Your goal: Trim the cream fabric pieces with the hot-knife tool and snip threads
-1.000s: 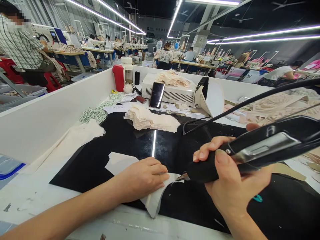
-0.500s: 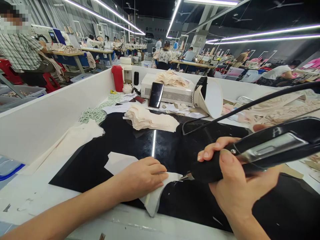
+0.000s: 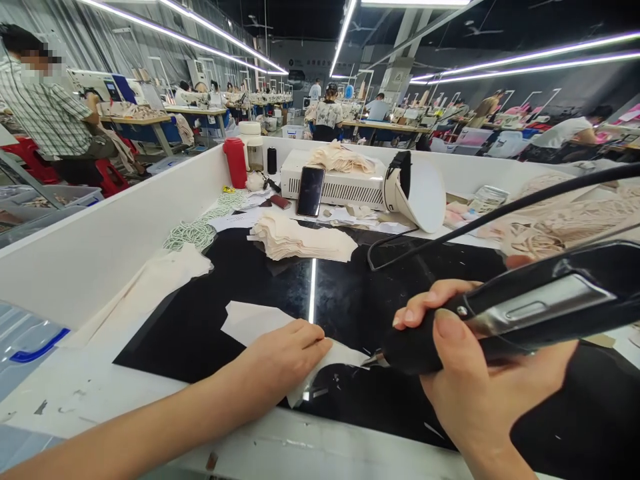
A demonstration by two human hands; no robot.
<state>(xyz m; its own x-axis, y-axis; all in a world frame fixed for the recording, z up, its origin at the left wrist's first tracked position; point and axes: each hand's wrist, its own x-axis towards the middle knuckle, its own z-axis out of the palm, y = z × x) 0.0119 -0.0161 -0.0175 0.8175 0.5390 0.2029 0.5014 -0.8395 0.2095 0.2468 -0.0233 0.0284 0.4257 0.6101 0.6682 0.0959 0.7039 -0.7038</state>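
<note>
My left hand (image 3: 287, 357) presses on a small white piece of fabric (image 3: 255, 321), its fingers bent and close together. The piece lies on a shiny black board (image 3: 195, 327), and part of it is hidden under the hand. My right hand (image 3: 470, 373) is wrapped round a thick black corded electric cutter (image 3: 540, 310) with a silver lever on its side. The cutter's thin metal tip touches the right-hand point of the fabric. Small pale scraps lie on the board just below that tip.
Beyond the hands lies a stack of cream fabric pieces (image 3: 303, 240). Behind it are a phone (image 3: 311, 191), a white vented box (image 3: 350, 187), a white cone (image 3: 425, 193) and a red container (image 3: 235, 163). The cutter's cord (image 3: 450, 237) arches across the right. Low white walls (image 3: 125, 233) border the table.
The lower flap of the fabric has drawn up from the board's front edge. My left fingers are more bunched. The cutter's tip stays at the fabric's point, and the view has shifted slightly.
</note>
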